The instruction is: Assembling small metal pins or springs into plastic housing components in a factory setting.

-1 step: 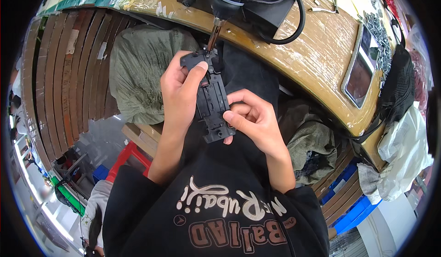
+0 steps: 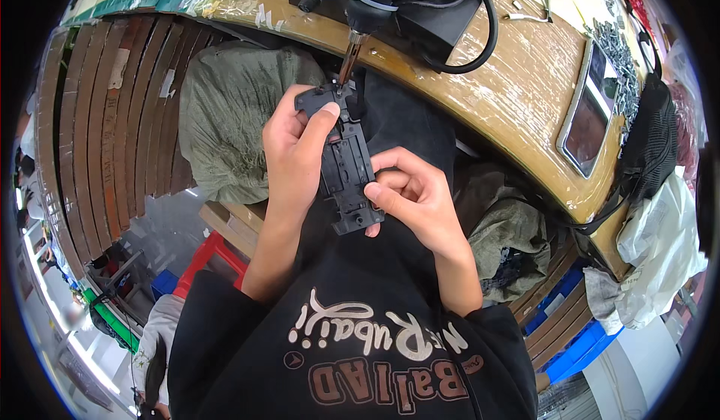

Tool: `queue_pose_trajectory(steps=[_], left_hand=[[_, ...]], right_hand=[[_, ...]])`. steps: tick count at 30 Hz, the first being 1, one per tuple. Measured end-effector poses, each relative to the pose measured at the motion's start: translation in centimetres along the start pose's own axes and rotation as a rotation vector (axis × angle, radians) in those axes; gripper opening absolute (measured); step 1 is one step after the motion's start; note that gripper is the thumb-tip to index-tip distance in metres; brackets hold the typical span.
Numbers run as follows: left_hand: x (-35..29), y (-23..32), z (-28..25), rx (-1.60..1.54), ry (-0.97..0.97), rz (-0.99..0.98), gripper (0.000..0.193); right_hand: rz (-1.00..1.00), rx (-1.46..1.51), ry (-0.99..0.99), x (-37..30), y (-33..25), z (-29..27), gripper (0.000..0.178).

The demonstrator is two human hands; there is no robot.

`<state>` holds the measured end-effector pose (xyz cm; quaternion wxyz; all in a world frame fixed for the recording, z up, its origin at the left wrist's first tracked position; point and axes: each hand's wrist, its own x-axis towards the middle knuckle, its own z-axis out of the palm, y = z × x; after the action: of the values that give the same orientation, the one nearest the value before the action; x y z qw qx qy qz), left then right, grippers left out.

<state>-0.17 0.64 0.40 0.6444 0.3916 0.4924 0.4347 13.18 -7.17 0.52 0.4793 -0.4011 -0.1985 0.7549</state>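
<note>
A long black moulded plastic part (image 2: 345, 163) is held between my two hands above my lap, tilted with its far end toward the bench. My left hand (image 2: 294, 146) grips its far left side, thumb pressed on top and fingers underneath. At the near right edge, my right hand (image 2: 412, 195) pinches the part between thumb and fingers, one fingertip showing below. A soldering iron (image 2: 355, 52), its black handle bound with a white cable tie, points down from the bench edge. Its copper-coloured tip meets or nearly meets the part's far end; contact is hard to make out.
A black box (image 2: 442, 34) with thick cables stands on the film-covered bench (image 2: 525, 112). Rightward lie a phone-like device (image 2: 589, 112) and many small metal pieces (image 2: 626, 67). Stacked brown boards (image 2: 112, 127) and a grey-green sack (image 2: 236, 120) stand left; another sack (image 2: 514, 240) is right.
</note>
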Motion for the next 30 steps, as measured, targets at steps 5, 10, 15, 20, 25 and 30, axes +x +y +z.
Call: queue_pose_trajectory(steps=[5,10,15,20,25,30], left_hand=[[-0.3,-0.1,0.0,0.035,-0.021,0.009,0.006],[-0.3,-0.1,-0.2,0.043,-0.048,0.050,0.006],[-0.3,-0.1,-0.1,0.039,-0.037,0.027,0.005],[0.0,-0.4,0.0,0.018,-0.024,0.023,0.007],[0.3,-0.5,0.2,0.008,-0.001,0.047,0.009],[0.1,0.4,-0.1,-0.043,-0.047,0.006,0.006]], right_hand=[[0.006,0.000,-0.003,-0.3,0.3,-0.2,0.017],[0.001,-0.020,0.002,-0.3,0.4,-0.1,0.017],[0.008,0.002,-0.019,-0.1,0.3,-0.1,0.017],[-0.001,0.007,-0.019,0.1,0.4,-0.2,0.016],[-0.016,0.009,0.001,0.2,0.4,-0.1,0.015],[-0.023,-0.001,0.012,0.3,-0.1,0.7,0.014]])
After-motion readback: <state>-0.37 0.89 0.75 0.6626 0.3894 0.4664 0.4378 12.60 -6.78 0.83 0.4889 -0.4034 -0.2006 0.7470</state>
